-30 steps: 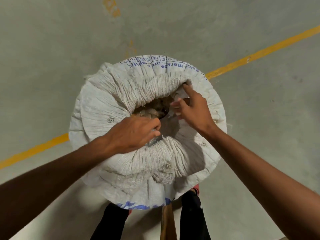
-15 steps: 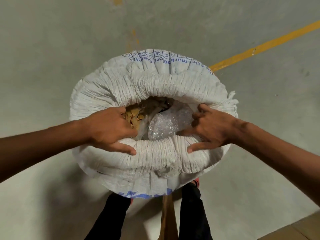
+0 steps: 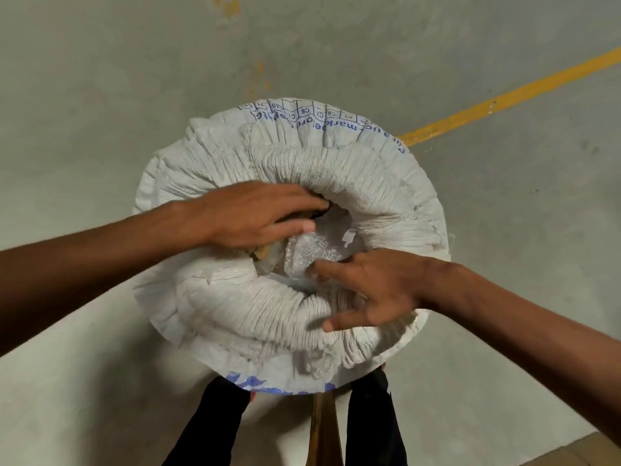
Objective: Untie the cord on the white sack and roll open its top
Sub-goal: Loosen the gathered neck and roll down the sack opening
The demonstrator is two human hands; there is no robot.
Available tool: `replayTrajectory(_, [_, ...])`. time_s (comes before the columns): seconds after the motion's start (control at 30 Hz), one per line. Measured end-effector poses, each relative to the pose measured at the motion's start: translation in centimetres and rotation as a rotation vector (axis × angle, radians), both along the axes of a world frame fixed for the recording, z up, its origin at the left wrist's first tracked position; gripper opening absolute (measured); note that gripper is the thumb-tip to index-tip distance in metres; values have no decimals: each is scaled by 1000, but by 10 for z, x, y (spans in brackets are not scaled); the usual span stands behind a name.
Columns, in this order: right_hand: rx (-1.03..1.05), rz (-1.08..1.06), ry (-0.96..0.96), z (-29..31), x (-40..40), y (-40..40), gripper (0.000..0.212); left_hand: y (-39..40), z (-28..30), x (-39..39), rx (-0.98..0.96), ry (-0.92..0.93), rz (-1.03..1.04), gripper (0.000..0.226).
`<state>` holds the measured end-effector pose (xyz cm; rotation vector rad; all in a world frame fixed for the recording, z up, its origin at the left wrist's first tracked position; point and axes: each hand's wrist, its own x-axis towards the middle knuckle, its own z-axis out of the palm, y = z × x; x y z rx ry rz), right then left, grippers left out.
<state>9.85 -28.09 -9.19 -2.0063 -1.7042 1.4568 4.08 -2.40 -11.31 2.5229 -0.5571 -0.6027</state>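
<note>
The white sack [image 3: 379,183] with blue print stands on the floor below me, its top rolled into a thick ribbed ring around a small opening. Clear plastic [image 3: 309,252] and brown contents [image 3: 260,253] show in the hole. My left hand [image 3: 255,213] lies over the opening's left edge, fingers stretched across it and reaching in. My right hand [image 3: 366,287] rests on the near right of the roll, thumb at the plastic, fingers spread over the fabric. I see no cord.
Grey concrete floor [image 3: 100,95] lies all around, crossed by a yellow painted line [image 3: 504,102] at the upper right. My dark trouser legs [image 3: 215,422] and a brown wooden piece [image 3: 324,428] stand just behind the sack's near side.
My left hand has shifted from the near rim up across the opening. My right hand slid lower along the near right roll and spread its fingers. The opening looks smaller.
</note>
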Motion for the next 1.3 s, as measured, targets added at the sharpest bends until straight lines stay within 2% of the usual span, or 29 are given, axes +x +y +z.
replayTrajectory(0.07, [-53,-35,27,1,-6,15,90,1,-3,24,2,-68,60,65])
replayTrajectory(0.13, [-70,-21,55,-5,-18,26,94,9,-5,43,35,-177,78,63])
replayTrajectory(0.23, [-96,65,153,-16,-36,32,80,26,-8,65,170,-298,95,61])
replayTrajectory(0.33, [-138,146,301,-11,-45,33,71,34,-12,74,261,-314,128,62])
replayTrajectory(0.43, [-131,164,294,-8,-49,33,71,21,-9,54,258,-341,134,62])
replayTrajectory(0.53, [0,54,219,-6,-29,33,66,8,-13,10,167,-367,3,48])
replayTrajectory(0.6, [164,-1,43,-9,-5,31,71,12,-16,-18,129,-301,-176,51])
replayTrajectory(0.7, [273,139,-359,-19,34,29,83,30,-15,-39,118,-197,-392,65])
replayTrajectory(0.77, [249,222,-473,-24,52,26,89,40,-11,-43,125,-210,-425,69])
replayTrajectory(1.0, [153,288,-595,-12,110,-10,97,80,0,-55,185,-184,-462,71])
replayTrajectory(1.17, [175,306,-610,-8,125,-35,88,99,6,-66,204,-191,-410,72])
replayTrajectory(1.3, [138,311,-634,-2,103,-27,86,87,13,-60,198,-95,-214,63])
